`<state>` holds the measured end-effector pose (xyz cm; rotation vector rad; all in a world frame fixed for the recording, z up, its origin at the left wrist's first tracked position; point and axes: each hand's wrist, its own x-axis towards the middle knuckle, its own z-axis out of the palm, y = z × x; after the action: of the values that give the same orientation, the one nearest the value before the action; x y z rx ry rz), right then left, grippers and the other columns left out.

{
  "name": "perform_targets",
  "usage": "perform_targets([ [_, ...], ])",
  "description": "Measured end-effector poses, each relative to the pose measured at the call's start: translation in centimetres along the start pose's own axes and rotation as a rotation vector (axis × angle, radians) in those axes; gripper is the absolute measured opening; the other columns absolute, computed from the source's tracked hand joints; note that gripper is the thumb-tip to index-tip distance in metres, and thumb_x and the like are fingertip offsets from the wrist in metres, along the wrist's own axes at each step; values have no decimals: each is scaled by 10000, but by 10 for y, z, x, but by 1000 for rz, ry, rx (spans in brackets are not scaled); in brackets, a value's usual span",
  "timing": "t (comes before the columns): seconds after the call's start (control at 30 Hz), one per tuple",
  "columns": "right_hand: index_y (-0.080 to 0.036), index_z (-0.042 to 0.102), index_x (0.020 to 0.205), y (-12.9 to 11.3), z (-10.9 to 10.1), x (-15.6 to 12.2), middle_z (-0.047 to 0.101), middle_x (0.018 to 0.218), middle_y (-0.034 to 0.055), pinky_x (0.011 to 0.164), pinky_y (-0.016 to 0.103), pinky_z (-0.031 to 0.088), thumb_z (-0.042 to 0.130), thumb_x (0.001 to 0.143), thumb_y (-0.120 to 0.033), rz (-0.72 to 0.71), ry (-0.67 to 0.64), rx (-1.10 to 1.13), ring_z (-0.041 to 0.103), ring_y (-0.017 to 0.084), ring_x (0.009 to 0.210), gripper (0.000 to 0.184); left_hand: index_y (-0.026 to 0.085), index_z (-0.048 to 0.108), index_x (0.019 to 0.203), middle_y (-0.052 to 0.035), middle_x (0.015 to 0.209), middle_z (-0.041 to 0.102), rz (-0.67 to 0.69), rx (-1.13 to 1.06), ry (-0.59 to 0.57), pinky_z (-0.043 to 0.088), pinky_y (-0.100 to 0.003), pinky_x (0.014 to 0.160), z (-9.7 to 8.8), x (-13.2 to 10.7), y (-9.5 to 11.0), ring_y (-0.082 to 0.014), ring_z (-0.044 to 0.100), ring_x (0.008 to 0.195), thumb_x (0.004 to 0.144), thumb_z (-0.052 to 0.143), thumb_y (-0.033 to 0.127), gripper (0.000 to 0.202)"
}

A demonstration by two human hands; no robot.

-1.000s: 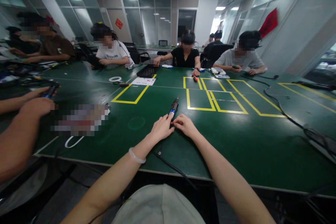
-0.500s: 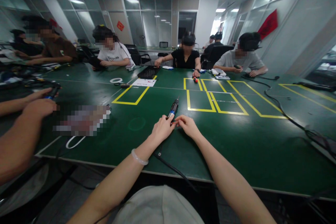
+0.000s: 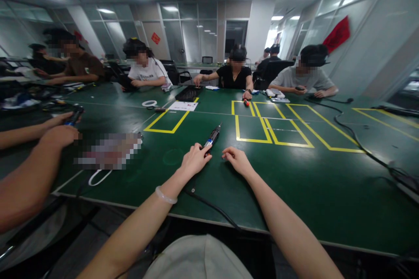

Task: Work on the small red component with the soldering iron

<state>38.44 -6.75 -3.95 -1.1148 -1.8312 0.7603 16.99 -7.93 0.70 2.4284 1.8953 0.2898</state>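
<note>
My left hand [image 3: 194, 161] grips the rear end of a black and blue corded tool [image 3: 212, 136] that lies on the green table [image 3: 294, 183], its metal tip pointing away and to the right. A pale bangle [image 3: 163, 195] sits on that wrist. My right hand [image 3: 236, 160] rests on the table just right of the tool, apart from it, with fingers curled and pinched together; whether they hold anything is hidden. The tool's black cable [image 3: 209, 205] runs back off the near table edge.
Yellow tape rectangles [image 3: 258, 126] mark the table ahead. Another person's arms [image 3: 39, 139] hold a tool at the left. Several people sit around the far side. A black cable [image 3: 360, 144] crosses the right side. A white ring [image 3: 149, 103] and a paper sheet [image 3: 183, 106] lie further off.
My right hand has let go of the tool and moved a little right. The tool has swung its tip to the right under my left hand. The view tilted slightly.
</note>
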Motion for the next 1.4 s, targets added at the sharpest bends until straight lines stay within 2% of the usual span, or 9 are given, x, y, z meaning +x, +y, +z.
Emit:
perform_targets([
  [0.17, -196, 637, 929, -3, -2, 0, 715, 825, 21, 735, 289, 503, 475, 861, -197, 5, 8, -39, 659, 156, 740, 176, 421, 384, 1400, -99, 1242, 456, -102, 17, -31, 468, -410, 829, -8, 7, -45, -289, 505, 1081, 889, 368, 561, 530],
  [0.5, -197, 657, 908, -5, -2, -1, 710, 812, 19, 734, 279, 487, 479, 859, -202, 2, 13, -72, 657, 158, 753, 185, 388, 377, 1417, -134, 1276, 458, -312, 83, -38, 456, -472, 860, -23, 18, -156, -337, 512, 1113, 886, 316, 582, 569],
  [0.63, -198, 660, 904, -6, -3, -1, 713, 809, 15, 727, 277, 481, 483, 851, -193, 15, 10, -80, 655, 157, 738, 185, 361, 406, 1404, -144, 1263, 479, -345, 113, -2, 452, -460, 860, -26, 19, -183, -339, 522, 1108, 892, 324, 559, 555],
  [0.73, -199, 663, 895, -5, -3, -1, 713, 805, 12, 720, 275, 476, 485, 847, -187, 18, 10, -87, 651, 157, 733, 185, 325, 424, 1392, -143, 1277, 482, -324, 150, 60, 450, -432, 859, -25, 16, -187, -325, 524, 1101, 899, 348, 520, 536],
  [0.9, -197, 662, 907, -7, -3, -1, 712, 808, 15, 731, 277, 479, 476, 853, -189, 14, 10, -82, 652, 157, 738, 194, 211, 514, 1267, -151, 1247, 499, -285, 231, 222, 465, -384, 785, -23, 6, -178, -314, 517, 1077, 881, 414, 489, 486],
  [1.1, -193, 661, 902, -8, -4, -2, 709, 810, 18, 728, 273, 478, 472, 858, -198, -1, 8, -89, 651, 154, 741, 195, 195, 577, 1058, -127, 1152, 533, -278, 267, 210, 461, -344, 731, -27, 0, -167, -282, 551, 989, 863, 459, 471, 358],
  [1.23, -190, 662, 903, -8, -5, -2, 708, 805, 25, 727, 277, 485, 469, 858, -199, 3, 6, -80, 655, 160, 751, 198, 197, 578, 1051, -120, 1164, 539, -281, 274, 196, 466, -346, 723, -31, -3, -161, -281, 561, 979, 852, 465, 437, 332],
  [1.4, -197, 665, 899, -11, -4, -3, 707, 806, 21, 704, 278, 486, 478, 845, -191, 4, -4, -90, 647, 161, 725, 195, 167, 585, 1091, -157, 1137, 581, -347, 228, 189, 471, -397, 753, -32, -4, -160, -309, 586, 963, 896, 360, 426, 394],
])
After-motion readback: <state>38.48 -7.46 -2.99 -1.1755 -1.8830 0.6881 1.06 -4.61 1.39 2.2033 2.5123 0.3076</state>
